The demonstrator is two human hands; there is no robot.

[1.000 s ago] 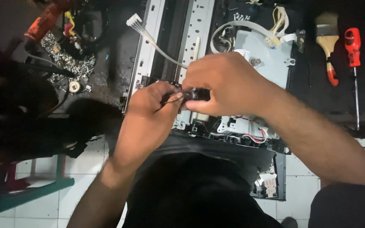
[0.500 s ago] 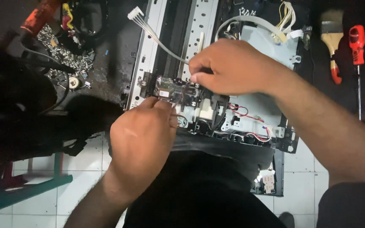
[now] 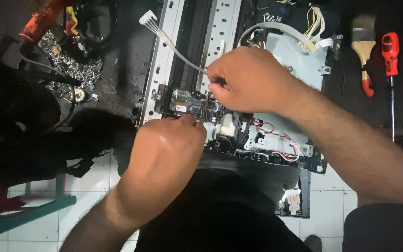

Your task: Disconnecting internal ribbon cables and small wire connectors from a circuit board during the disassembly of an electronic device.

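The right hand [image 3: 253, 79] has its fingers [image 3: 218, 86] pressed together, pinching the thin white cable [image 3: 178, 49] just above the small black part [image 3: 187, 102], maybe to keep the cable up and out of the way. The left hand [image 3: 166, 154] sits just below that part; its fingers [image 3: 190, 120] curl in and touch its lower edge, but I cannot tell if they pinch anything. The part sits inside the open machine [image 3: 295, 60]. Red and white wires [image 3: 269, 130] lie right of the part. Far left of it is a pile of screws [image 3: 73, 70]. Far right lie a brush [image 3: 364, 46] and a red screwdriver [image 3: 390, 51]. The hands hide much of the part.
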